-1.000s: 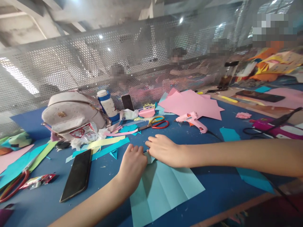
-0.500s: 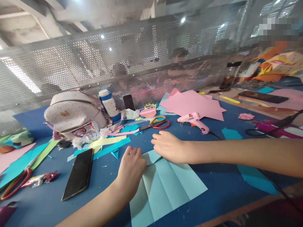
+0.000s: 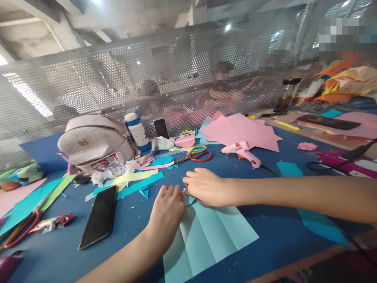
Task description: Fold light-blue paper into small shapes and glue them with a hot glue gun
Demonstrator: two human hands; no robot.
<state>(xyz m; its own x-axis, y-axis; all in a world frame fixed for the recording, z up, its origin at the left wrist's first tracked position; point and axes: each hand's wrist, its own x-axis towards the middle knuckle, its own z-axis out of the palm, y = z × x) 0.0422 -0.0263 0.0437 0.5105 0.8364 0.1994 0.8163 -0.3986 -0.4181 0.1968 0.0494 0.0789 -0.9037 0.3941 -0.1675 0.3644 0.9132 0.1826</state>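
Note:
A light blue sheet of paper (image 3: 212, 234) with several parallel creases lies on the blue table in front of me. Its far edge is folded over in a small flap between my hands. My left hand (image 3: 168, 210) is curled, fingers closed on the far left corner of the paper. From the right, my right hand (image 3: 204, 188) reaches across and pinches the folded far edge, its fingertips close to the left hand. Scissors (image 3: 196, 154) with red and yellow handles and a pink glue gun (image 3: 241, 151) lie just beyond the hands.
A black phone (image 3: 98, 218) lies left of my left forearm. Behind it stand a pale backpack (image 3: 91, 137) and a white-and-blue bottle (image 3: 137, 131). Pink sheets (image 3: 244, 131) are stacked at the back, before a perforated metal screen (image 3: 176, 63). Blue paper (image 3: 322, 226) lies under my right forearm.
My right hand has shifted slightly left along the paper's far edge, closer to my left hand. Less of the flap shows between them. The left hand stays nearly in place.

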